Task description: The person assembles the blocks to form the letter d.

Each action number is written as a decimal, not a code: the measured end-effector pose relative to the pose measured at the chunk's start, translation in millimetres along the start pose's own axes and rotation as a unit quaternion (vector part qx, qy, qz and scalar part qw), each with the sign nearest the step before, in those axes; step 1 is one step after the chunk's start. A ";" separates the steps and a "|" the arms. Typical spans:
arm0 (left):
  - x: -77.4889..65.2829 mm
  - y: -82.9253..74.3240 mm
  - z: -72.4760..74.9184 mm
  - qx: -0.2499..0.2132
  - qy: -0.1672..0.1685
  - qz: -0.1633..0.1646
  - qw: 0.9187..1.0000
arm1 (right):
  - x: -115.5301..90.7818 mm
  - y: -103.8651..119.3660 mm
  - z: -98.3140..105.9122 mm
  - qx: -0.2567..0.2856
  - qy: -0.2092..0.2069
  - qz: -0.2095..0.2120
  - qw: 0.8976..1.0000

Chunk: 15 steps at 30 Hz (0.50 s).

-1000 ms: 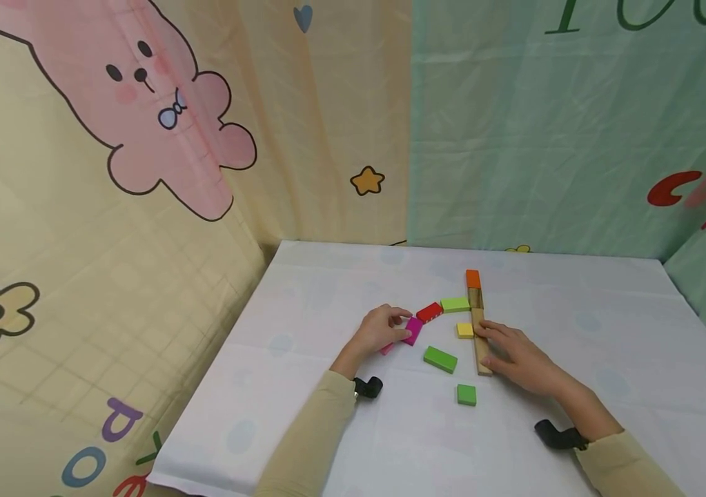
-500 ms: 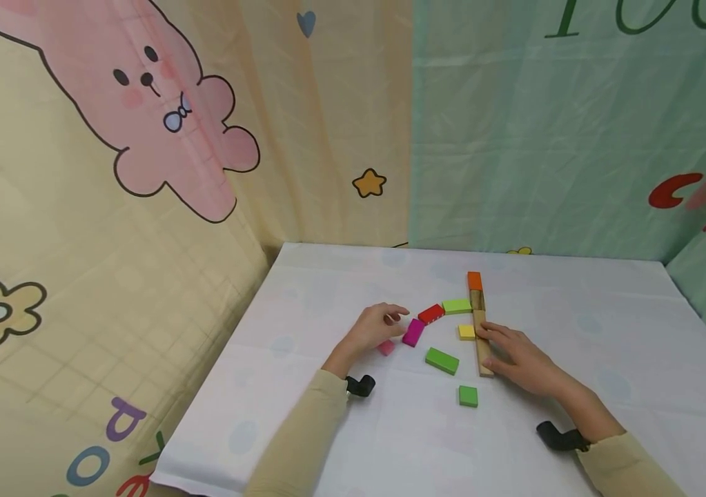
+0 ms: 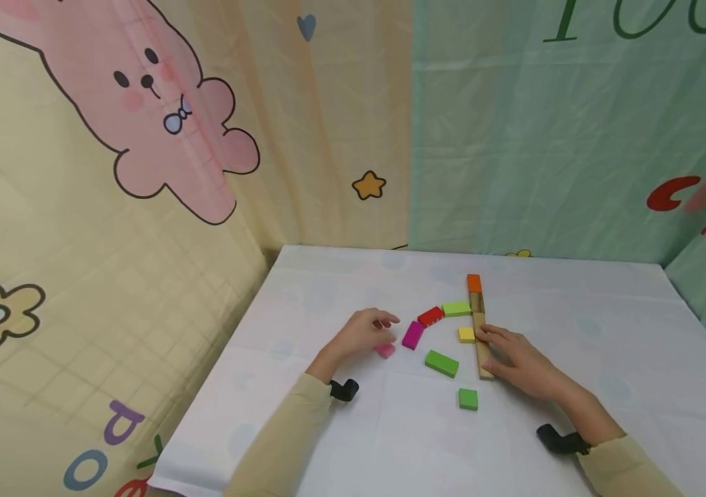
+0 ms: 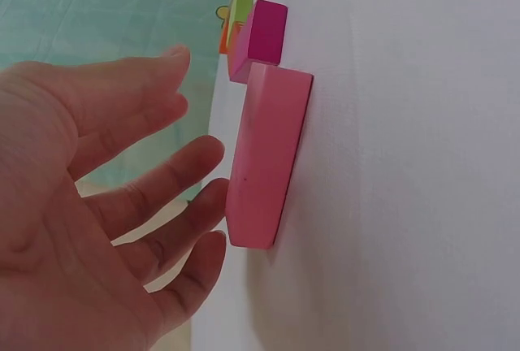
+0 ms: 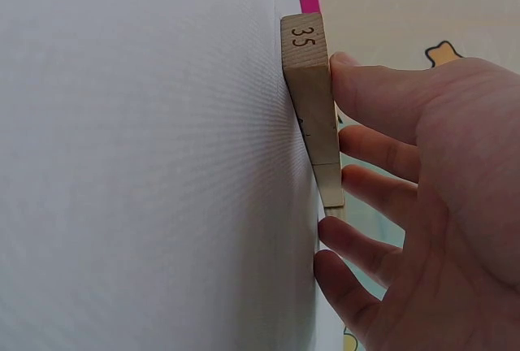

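Observation:
My left hand (image 3: 359,333) hovers over a pink block (image 4: 272,156) with fingers loosely bent and nothing gripped. In the left wrist view its fingertips come close to the block's side; whether they touch I cannot tell. A magenta block (image 3: 413,335), a red block (image 3: 430,317) and a lime block (image 3: 456,308) curve from there to a straight row of wooden blocks (image 3: 482,355). Along that row's right side rests my right hand (image 3: 523,360), its thumb and fingers relaxed against the wood. The near block's end (image 5: 303,38) shows "35".
A yellow block (image 3: 466,335) touches the row's left side, and an orange block (image 3: 473,283) tops its far end. Inside the curve lies a long green block (image 3: 442,364), with a small green block (image 3: 467,399) nearer. White cloth (image 3: 613,317) covers the table.
My left hand has let go of the magenta block and moved left, over the pink block. The right hand stays at the wooden row.

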State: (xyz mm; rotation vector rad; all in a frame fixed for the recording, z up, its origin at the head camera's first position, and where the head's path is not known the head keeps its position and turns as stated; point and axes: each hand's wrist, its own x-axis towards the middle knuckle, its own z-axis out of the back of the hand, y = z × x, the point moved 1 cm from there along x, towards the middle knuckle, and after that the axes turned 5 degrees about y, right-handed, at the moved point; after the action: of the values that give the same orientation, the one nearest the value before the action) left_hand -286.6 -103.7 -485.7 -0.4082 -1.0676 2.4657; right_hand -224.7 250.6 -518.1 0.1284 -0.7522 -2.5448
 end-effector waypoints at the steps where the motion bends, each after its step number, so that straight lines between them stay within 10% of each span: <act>1: -1.3 1.0 0.9 0.000 0.002 -0.002 1.000 | 0.1 -0.4 -0.4 0.000 0.000 0.001 1.000; 15: -8.8 19.6 7.2 0.043 0.032 -0.042 0.998 | -2.4 -2.0 0.1 0.009 -0.011 0.031 0.999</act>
State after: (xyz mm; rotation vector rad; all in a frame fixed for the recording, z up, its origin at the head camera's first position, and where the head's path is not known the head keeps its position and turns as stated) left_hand -287.1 -124.5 -494.6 -0.4040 -0.9289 2.3977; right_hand -223.4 253.3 -519.2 0.0814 -0.7752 -2.4846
